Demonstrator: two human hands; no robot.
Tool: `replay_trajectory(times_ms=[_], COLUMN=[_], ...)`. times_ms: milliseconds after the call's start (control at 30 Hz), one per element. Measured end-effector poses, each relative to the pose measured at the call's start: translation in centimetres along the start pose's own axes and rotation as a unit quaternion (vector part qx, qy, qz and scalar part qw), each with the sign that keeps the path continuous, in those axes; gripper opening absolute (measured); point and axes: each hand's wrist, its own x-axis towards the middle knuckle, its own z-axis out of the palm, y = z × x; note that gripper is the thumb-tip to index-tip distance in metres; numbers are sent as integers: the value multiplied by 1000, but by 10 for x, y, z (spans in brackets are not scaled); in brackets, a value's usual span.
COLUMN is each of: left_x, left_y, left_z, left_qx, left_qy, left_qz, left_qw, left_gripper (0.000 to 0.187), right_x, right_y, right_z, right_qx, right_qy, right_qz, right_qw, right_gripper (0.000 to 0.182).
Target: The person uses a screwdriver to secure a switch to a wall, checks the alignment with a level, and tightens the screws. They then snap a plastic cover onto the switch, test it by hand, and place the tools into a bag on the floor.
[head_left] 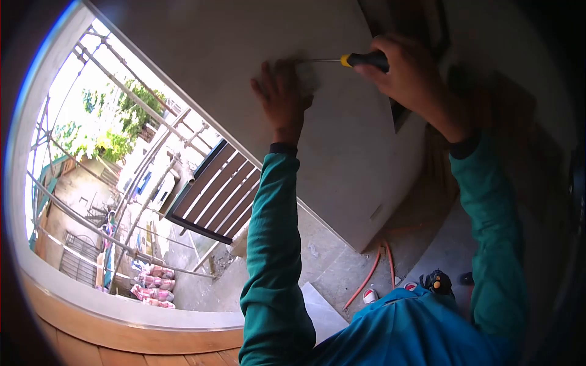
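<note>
A screwdriver (365,60) with a black and yellow handle is in my right hand (410,76), whose fingers wrap round the handle. Its thin metal shaft points left, and the tip ends beside the fingers of my left hand (282,97). That hand rests against a large pale panel (348,152), fingers spread at the left, while the fingertips near the shaft are blurred. Whatever lies at the screwdriver's tip is too blurred and dark to make out.
Left of the panel, an opening shows scaffolding poles (107,70), a slatted gate (217,195) and several stacked sacks (152,283). An orange hose (364,279) lies on the floor below, near a black object (437,282). A dark recess is at the upper right.
</note>
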Motion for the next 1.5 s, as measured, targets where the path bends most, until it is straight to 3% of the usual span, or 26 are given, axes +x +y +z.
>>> replay_trajectory(times_ms=[33,100,133,200,333,400,433,500,600,633,700,733,800,900,933,1000,1033,1100,1233,1300,1333,1400,1500], left_x=[0,-1,0,0,1,1,0,1,0,0,-2,-2,0,1,1,-1,-2,0,-2,-2,-2,-1,-1], left_y=[-1,-2,-3,-4,-5,-5,-5,-6,-5,-5,-6,-7,-7,-6,-5,-6,-7,-7,-6,-6,-6,-6,-6], left_z=[-1,-3,-4,-4,-5,-4,-4,-4,-3,-2,-4,-4,-6,-6,-6,-5,-5,-6,-6,-7,-8,-8,-7], left_qx=[-2,14,11,17,24,38,34,29,54,53,41,42,31,34,33,50,50,23,22,35,35,23,23], left_qy=[2,-5,-1,-12,-32,-35,-35,-23,-16,-16,-9,-10,2,-12,-13,-4,-4,-8,-14,-23,-22,-23,-17], left_qz=[5,9,14,11,8,4,7,7,8,6,5,5,8,6,6,13,13,8,1,2,1,-2,1], left_qw=[1000,1000,1000,1000,999,999,999,999,998,998,999,999,999,999,999,999,999,1000,1000,999,999,999,1000], left_gripper=[103,104,104,103,102,101,101,100,99,99,99,99,100,101,101,102,102,102,102,101,101,101,100], right_x=[2,4,3,0,2,12,8,0,-3,-2,5,6,7,3,4,8,5,0,-4,2,3,3,2], right_y=[-4,-12,-9,-2,-5,-13,-11,-4,-4,-4,-11,-8,1,-5,-5,-11,-10,-6,-9,-13,-12,-7,-13], right_z=[0,-2,-2,0,-2,-9,-9,-4,6,7,4,2,-2,4,5,1,1,2,7,0,-2,-6,-2], right_qx=[-4,-13,-17,46,-19,-18,-21,63,33,31,15,17,66,18,17,-17,-17,-29,-9,-9,-9,30,19], right_qy=[2,-102,-98,4,-8,-223,-224,-100,-53,-54,-139,-140,-90,-7,-8,-146,-146,-91,-22,-125,-125,-82,-40], right_qz=[4,134,138,-14,-25,161,165,4,-43,-44,132,132,-20,-52,-52,126,126,16,-1,114,113,-23,17], right_qw=[1000,986,985,999,999,961,960,993,997,997,981,981,994,998,998,981,981,995,1000,986,986,996,999], right_gripper=[32,34,34,35,34,37,37,32,30,30,30,30,31,32,32,33,33,32,31,29,29,27,26])
